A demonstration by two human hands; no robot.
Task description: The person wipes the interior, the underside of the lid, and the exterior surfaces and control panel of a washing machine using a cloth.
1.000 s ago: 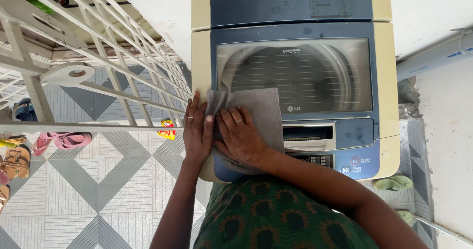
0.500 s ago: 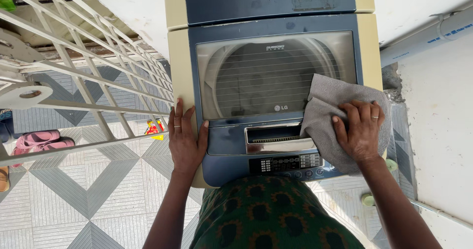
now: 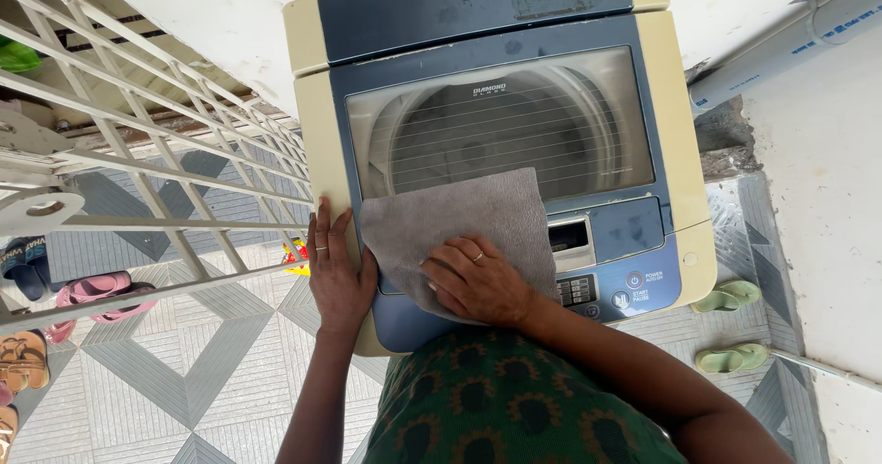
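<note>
A top-loading washing machine [image 3: 675,133] with a cream body and a blue lid with a glass window stands in front of me. A grey cloth [image 3: 450,220] lies spread over the lid's front left part. My right hand [image 3: 478,280] presses flat on the cloth's near edge, fingers bent over it. My left hand [image 3: 335,266] rests flat on the machine's cream left front corner, fingers apart, beside the cloth. The control panel [image 3: 625,289] with buttons shows to the right of the cloth.
A white metal grille gate [image 3: 138,152] stands to the left. Sandals and slippers [image 3: 92,289] lie on the patterned tile floor at left; green slippers [image 3: 730,294] lie at right. A white pipe [image 3: 781,46] runs along the wall at upper right.
My right hand has swept the grey cloth from the lid's right side back to its front left. My left hand stayed on the left corner.
</note>
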